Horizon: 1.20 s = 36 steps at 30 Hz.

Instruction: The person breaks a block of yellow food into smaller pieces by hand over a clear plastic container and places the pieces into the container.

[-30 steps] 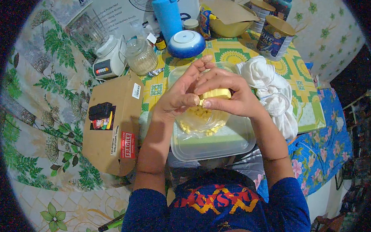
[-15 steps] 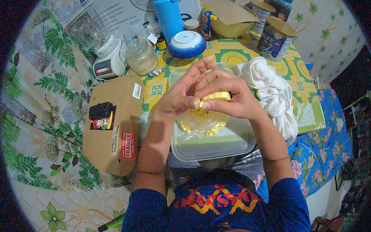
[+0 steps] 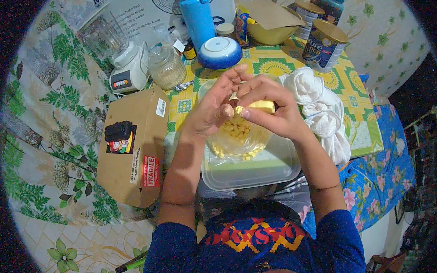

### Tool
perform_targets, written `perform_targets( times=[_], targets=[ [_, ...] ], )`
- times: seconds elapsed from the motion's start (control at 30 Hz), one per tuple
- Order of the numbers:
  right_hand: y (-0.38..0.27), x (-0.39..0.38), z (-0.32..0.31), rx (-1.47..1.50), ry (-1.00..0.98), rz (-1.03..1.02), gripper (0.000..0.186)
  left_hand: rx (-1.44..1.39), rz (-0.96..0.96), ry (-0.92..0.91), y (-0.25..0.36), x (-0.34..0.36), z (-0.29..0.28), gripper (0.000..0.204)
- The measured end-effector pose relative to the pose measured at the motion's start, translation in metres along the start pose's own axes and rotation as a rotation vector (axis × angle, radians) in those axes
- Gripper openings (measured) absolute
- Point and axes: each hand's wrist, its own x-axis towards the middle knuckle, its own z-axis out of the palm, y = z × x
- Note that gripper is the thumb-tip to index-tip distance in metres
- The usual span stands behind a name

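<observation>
My right hand [image 3: 272, 107] is closed around a pale yellow, dough-like piece [image 3: 262, 106], its thumb pressed on the small lump at the near end. Close beside it, my left hand [image 3: 216, 103] is cupped with the thumb apart from the raised fingers. Its fingertips meet or overlap those of the right hand; I cannot tell if they touch the piece. Below both hands, small yellowish-brown chunks [image 3: 239, 130] lie in a clear plastic bag or wrap [image 3: 227, 149], with pale yellow bits along its near rim. All this rests over a translucent plastic tub [image 3: 275, 174].
White cloth [image 3: 320, 106] lies bunched at the right. On the left stands a cardboard box [image 3: 131, 167]. Farther back are a blender [image 3: 127, 73], a glass jar [image 3: 167, 69], a blue bottle [image 3: 197, 20], a blue-and-white bowl [image 3: 220, 54], a yellow bowl [image 3: 272, 35] and tins [image 3: 325, 46].
My left thumb has drawn back from the right thumb and the yellow piece. The right hand has shifted slightly to the right and up, leaving more of the chunks below in view.
</observation>
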Motion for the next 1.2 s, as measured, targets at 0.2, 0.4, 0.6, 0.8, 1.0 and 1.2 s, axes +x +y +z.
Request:
perform_targets(
  times=[0.2,0.4,0.6,0.8,1.0,1.2],
  targets=[
    [0.009,0.0,0.002,-0.092,0.163,0.009,0.013,0.013,0.102,0.081,-0.003,-0.004,-0.008,0.068],
    [0.011,0.0,0.0,-0.164,0.209,0.078,0.012,0.061,0.203,0.19,0.001,-0.004,-0.006,0.028],
    [0.014,0.003,0.001,-0.267,0.215,0.019,0.013,0.077,0.2,0.21,0.002,-0.002,-0.005,0.016],
    [0.016,0.003,0.004,-0.262,0.184,-0.022,0.014,0.015,0.163,0.17,0.004,-0.005,-0.01,0.011],
    [0.011,0.0,0.002,-0.253,0.134,0.017,0.018,-0.163,0.068,0.099,0.005,-0.005,-0.007,0.01],
    [0.013,0.001,0.004,-0.231,0.152,-0.004,0.021,-0.207,0.024,0.088,0.005,-0.008,-0.008,0.019]
  ],
)
